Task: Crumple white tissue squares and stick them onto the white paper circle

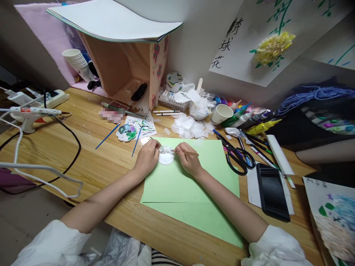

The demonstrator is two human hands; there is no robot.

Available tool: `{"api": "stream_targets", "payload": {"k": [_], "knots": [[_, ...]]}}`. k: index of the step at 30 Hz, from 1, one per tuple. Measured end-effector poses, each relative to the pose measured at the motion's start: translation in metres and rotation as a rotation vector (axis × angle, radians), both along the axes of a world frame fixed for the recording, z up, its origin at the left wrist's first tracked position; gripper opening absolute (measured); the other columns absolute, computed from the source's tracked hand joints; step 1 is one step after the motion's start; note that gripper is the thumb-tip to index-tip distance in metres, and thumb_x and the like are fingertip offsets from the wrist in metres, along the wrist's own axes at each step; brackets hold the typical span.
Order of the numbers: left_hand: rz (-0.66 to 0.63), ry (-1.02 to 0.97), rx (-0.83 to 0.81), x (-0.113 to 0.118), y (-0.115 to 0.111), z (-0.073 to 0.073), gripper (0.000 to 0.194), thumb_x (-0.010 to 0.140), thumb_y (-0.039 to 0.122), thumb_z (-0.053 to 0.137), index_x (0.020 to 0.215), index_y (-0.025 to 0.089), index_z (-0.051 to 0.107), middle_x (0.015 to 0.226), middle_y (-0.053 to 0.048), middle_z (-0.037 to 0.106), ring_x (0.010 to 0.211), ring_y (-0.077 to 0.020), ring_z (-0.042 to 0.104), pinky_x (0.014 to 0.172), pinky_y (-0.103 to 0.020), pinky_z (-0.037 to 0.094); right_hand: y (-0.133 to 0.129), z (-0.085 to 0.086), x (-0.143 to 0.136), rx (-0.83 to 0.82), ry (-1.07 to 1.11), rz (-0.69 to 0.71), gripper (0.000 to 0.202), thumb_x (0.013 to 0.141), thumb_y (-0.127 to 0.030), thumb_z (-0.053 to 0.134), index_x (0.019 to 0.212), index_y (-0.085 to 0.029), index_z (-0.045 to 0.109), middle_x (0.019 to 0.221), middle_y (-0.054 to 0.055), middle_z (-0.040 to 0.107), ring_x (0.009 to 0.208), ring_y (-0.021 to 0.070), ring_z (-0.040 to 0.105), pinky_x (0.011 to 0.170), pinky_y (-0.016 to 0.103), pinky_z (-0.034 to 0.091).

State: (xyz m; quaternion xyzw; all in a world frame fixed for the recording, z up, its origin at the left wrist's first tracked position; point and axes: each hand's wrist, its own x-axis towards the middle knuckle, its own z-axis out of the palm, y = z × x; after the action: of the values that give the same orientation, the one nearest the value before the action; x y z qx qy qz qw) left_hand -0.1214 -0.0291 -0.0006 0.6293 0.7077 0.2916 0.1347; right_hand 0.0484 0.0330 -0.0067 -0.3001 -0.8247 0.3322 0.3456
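Observation:
A white round piece of paper [166,159] lies on green paper [210,155], with ruffled white bits [166,149] along its upper part. At its left edge, my left hand [147,157] is closed, its thumb and fingers pinched against the round piece. My right hand [189,159] is closed around a flat wooden stick [191,153], whose left end points at the ruffled bits. The fingertips partly cover where stick and paper meet. Just behind the green paper sits a heap of torn white paper pieces [190,126].
Black-handled scissors [235,157] and a black phone-like tray [273,192] lie at right. Behind stand a paper cup [222,113] and paint tubes [238,114]. Blue brushes [107,136] and a paint palette [127,132] are at left, beyond them a glue gun [29,114] with cables.

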Motion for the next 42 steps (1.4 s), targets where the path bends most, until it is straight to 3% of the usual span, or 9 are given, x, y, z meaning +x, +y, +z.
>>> {"api": "stream_targets", "payload": {"k": [10,17,21,24,27,31,35,39,42], "knots": [[0.002,0.013,0.005,0.001,0.0,-0.001,0.018,0.08,0.009,0.036,0.084,0.018,0.051,0.084,-0.005,0.058,0.081,-0.0181,0.053,0.071,-0.03,0.041,0.001,0.001,-0.001,-0.048,-0.054,0.037,0.03,0.093,-0.032,0.032,0.068,-0.022,0.046,0.067,0.003,0.051,0.068,0.0173,0.049,0.064,0.032,0.038],[-0.013,0.013,-0.077,-0.003,0.004,0.012,0.018,0.081,0.012,0.037,0.083,0.018,0.053,0.084,-0.005,0.061,0.08,-0.0188,0.056,0.069,-0.03,0.042,-0.001,0.007,0.01,-0.352,0.271,-0.166,0.037,0.092,-0.041,0.034,0.068,-0.02,0.053,0.066,0.001,0.054,0.062,0.0143,0.054,0.06,0.028,0.043],[-0.013,0.072,-0.068,-0.008,0.033,0.032,0.017,0.082,0.017,0.039,0.087,0.018,0.055,0.086,-0.006,0.063,0.081,-0.0201,0.058,0.071,-0.031,0.043,0.001,0.006,0.021,-0.496,0.397,-0.254,0.037,0.09,-0.044,0.038,0.066,-0.019,0.052,0.06,0.0,0.054,0.056,0.0122,0.052,0.053,0.025,0.04],[-0.11,0.142,-0.022,-0.004,0.069,0.04,0.015,0.08,0.023,0.047,0.089,0.017,0.057,0.091,-0.009,0.062,0.089,-0.0226,0.056,0.077,-0.033,0.042,0.005,0.002,0.026,-0.587,0.467,-0.29,0.037,0.088,-0.046,0.041,0.066,-0.018,0.05,0.057,-0.001,0.054,0.053,0.0115,0.053,0.05,0.024,0.038],[-0.078,0.139,-0.064,0.003,0.106,0.035,0.021,0.074,0.028,0.059,0.091,0.015,0.06,0.099,-0.012,0.061,0.097,-0.0255,0.054,0.083,-0.034,0.041,0.006,-0.002,0.027,-0.613,0.503,-0.31,0.038,0.087,-0.049,0.041,0.066,-0.018,0.05,0.056,-0.001,0.055,0.051,0.0111,0.052,0.049,0.024,0.038],[-0.032,0.096,-0.122,0.007,0.139,0.021,0.018,0.079,0.028,0.053,0.073,0.014,0.062,0.08,-0.01,0.066,0.076,-0.0215,0.06,0.069,-0.03,0.043,0.006,-0.003,0.026,-0.621,0.506,-0.302,0.041,0.086,-0.052,0.041,0.066,-0.018,0.05,0.056,0.0,0.055,0.052,0.0119,0.053,0.049,0.024,0.039],[0.0,0.061,-0.101,0.004,0.145,0.021,0.018,0.08,0.026,0.051,0.072,0.014,0.063,0.076,-0.008,0.067,0.068,-0.0184,0.06,0.062,-0.027,0.042,0.006,-0.003,0.026,-0.638,0.518,-0.31,0.04,0.084,-0.053,0.043,0.066,-0.018,0.05,0.055,-0.001,0.055,0.051,0.0119,0.054,0.047,0.024,0.039],[0.013,0.095,0.019,-0.001,0.134,0.037,0.017,0.082,0.027,0.051,0.082,0.017,0.065,0.09,-0.008,0.067,0.085,-0.0203,0.059,0.075,-0.029,0.042,0.006,-0.004,0.026,-0.634,0.525,-0.293,0.04,0.084,-0.053,0.044,0.065,-0.018,0.05,0.054,-0.001,0.056,0.05,0.0112,0.052,0.047,0.023,0.039],[-0.033,0.199,0.159,-0.006,0.129,0.048,0.02,0.083,0.028,0.05,0.082,0.019,0.068,0.089,-0.008,0.066,0.092,-0.0224,0.056,0.078,-0.031,0.041,0.006,-0.003,0.026,-0.639,0.539,-0.281,0.04,0.084,-0.053,0.044,0.065,-0.018,0.051,0.054,-0.001,0.056,0.05,0.0109,0.051,0.047,0.023,0.039]]}}
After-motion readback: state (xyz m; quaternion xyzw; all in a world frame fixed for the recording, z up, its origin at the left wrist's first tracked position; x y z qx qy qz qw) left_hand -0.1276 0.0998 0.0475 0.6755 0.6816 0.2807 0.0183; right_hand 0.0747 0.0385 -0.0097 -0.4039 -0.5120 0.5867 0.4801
